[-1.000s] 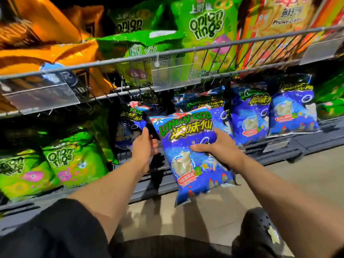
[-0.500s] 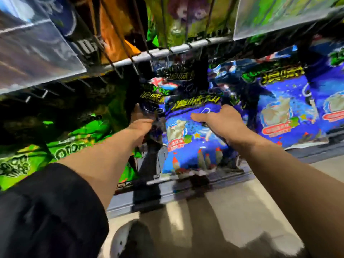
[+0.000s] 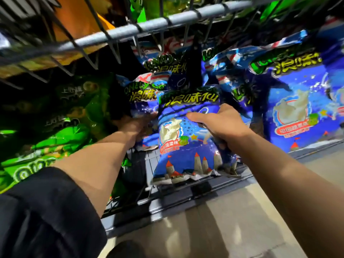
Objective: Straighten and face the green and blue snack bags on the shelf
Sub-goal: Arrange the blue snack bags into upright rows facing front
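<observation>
A blue snack bag stands upright at the front edge of the lower shelf, its printed face turned outward and its crimped bottom seam resting on the shelf lip. The right hand grips this bag at its upper right side: the thumb lies across the front panel just under the yellow lettering, and the other fingers curl round the bag's right edge and go out of sight behind it. The left hand is at the bag's left edge, reaching in behind it toward a second blue bag that stands just behind and to the left; its fingers are hidden between the two bags, so I cannot tell whether they are curled or straight.

To the right along the same shelf more blue bags stand in a row, tilted and overlapping. To the left lie green snack bags, slumped in shadow near the left end of the shelf. A wire upper shelf runs overhead, and tan floor shows below.
</observation>
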### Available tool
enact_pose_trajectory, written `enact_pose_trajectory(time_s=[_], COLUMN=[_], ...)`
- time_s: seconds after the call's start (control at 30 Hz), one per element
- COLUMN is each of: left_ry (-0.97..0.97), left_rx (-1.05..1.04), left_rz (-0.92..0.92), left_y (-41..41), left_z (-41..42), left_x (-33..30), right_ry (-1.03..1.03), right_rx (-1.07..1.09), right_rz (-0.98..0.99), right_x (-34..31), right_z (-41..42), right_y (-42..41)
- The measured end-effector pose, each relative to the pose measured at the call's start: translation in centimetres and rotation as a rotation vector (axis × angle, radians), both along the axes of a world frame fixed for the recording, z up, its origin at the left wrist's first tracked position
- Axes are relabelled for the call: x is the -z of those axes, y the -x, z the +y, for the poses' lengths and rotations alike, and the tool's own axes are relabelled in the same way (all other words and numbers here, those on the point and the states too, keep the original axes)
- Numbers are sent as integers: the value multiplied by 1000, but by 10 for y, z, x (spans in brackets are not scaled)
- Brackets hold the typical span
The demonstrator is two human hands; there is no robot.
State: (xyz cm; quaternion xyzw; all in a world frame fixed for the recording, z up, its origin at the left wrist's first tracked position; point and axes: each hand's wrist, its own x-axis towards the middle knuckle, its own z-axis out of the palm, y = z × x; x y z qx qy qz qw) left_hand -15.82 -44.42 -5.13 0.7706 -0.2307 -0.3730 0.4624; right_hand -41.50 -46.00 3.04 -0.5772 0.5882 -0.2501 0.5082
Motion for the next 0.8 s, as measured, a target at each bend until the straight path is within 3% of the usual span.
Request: enact_pose_trajectory(time_s=[0.03,0.2,0.27,0.37,0.43,0.57,0.73,0.8], left_ry=[20,125,189,270,274,156,194,129], left_rx=[54,1,-69,-200,-172,-25,-122,-59], left_rz=[79,95,38,-131,-188,8,-69,-107], left_y=[17,40,36,26,20,27,45,52], left_z=[6,12,18,26,34,66,95,110], left_x=[-14,-10,-18,-35,-50,-75,-91,-98], right_ry=[2,52,23,-176,-273,-270,-151,-134], right_rx=[15,56,78,15,-55,-131,-116,-115], right_rz=[-2,-81,-175,-338,-429,-363,-323,-338], right_x=[0,-3,-5,-19,-27,-26,-32,-37], right_z=[1,13,14,21,29,51,81,92], right_y=[1,1,-1,-1,3,19,55,66])
